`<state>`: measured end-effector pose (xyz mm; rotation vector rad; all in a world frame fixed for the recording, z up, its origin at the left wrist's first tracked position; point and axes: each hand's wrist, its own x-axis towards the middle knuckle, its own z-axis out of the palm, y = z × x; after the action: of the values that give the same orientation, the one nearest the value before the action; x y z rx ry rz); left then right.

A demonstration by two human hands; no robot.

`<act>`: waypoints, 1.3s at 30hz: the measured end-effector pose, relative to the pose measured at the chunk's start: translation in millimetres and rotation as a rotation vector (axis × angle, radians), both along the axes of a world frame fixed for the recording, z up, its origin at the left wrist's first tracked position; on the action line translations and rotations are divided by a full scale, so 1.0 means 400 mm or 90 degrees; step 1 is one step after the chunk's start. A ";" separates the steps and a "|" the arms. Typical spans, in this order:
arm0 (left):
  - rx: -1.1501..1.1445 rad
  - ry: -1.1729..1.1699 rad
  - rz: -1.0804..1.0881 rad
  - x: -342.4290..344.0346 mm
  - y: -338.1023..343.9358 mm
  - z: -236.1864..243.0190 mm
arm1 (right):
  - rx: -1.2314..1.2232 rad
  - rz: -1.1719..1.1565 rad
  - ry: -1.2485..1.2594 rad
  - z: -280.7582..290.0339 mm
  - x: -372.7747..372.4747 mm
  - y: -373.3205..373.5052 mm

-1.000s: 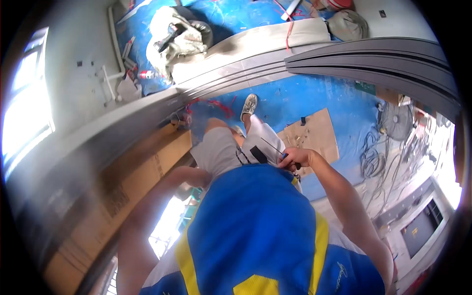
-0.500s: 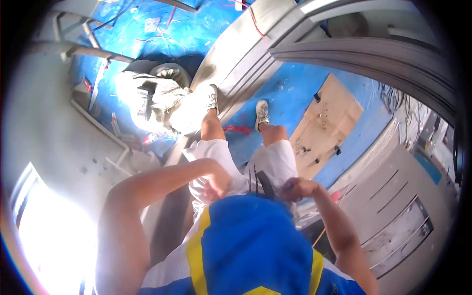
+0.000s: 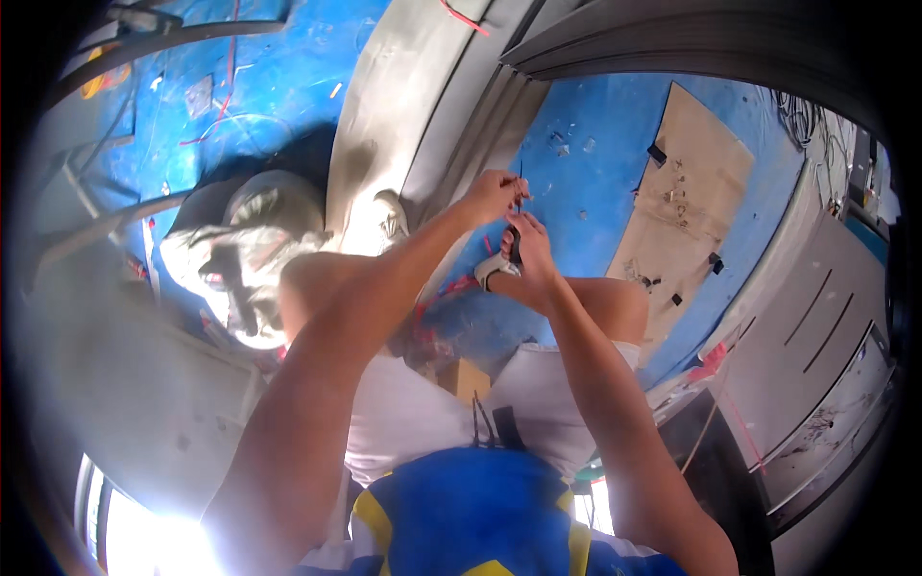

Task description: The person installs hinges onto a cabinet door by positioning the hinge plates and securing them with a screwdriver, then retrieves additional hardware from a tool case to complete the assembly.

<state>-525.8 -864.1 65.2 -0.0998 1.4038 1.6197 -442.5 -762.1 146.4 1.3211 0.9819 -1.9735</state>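
Note:
Both my hands are held out together above the blue floor, in front of my bent knees. My right hand (image 3: 529,240) is closed around a slim tool with a dark handle (image 3: 516,252); its exact kind does not show. A thin dark tip of it points away from me, toward my left hand. Just beyond, my left hand (image 3: 494,196) has its fingers pinched together at the tip end of the tool. Whatever small thing those fingers hold is too small to make out.
A grey, ridged frame (image 3: 461,106) crosses the blue floor covering (image 3: 576,134) ahead. To the right lies a brown cardboard sheet (image 3: 706,163) with small black pieces on it. A pale cloth bundle (image 3: 274,216) sits at left, and coiled cables (image 3: 795,117) at far right.
My hands have moved from near my lap, forward and together over the floor. My knees are now bent, and the view has come lower toward the floor.

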 end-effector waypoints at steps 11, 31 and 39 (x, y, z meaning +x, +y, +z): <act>-0.064 0.066 -0.004 -0.321 0.176 -0.524 | 0.267 -0.267 0.139 -0.649 -0.253 0.029; -0.087 0.168 0.024 -0.416 0.234 -0.675 | 0.379 -0.334 0.207 -0.849 -0.347 0.049; -0.092 0.167 0.012 -0.419 0.247 -0.659 | 0.378 -0.357 0.221 -0.864 -0.345 0.057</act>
<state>-693.2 -765.1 -198.2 0.0167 1.7243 1.5879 -580.3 -739.3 -199.1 1.7472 1.5874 -2.5015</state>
